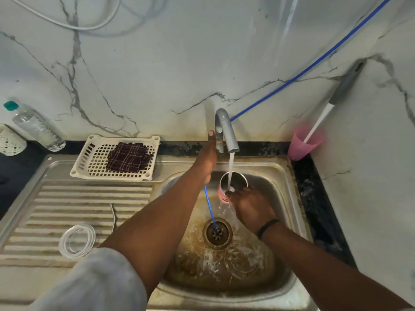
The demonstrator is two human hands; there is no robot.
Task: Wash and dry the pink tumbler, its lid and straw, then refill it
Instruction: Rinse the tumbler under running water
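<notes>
Fingers point(241, 194) of my right hand point(251, 207) are gripping the pink tumbler point(231, 184) over the sink point(289, 198), mouth tilted toward the tap point(225, 129); I'm resting my straightened left hand point(207, 158) on the tap, above and left of the tumbler.

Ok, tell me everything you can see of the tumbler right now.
The tumbler is pink outside with a dark, metallic-looking inside. It has no lid on and is tilted, mouth toward the camera, over the sink under the tap. The water stream runs into its mouth and spills over the lower rim. The right hand holds it from below by the rim and side; the left hand is at the tap.
</notes>
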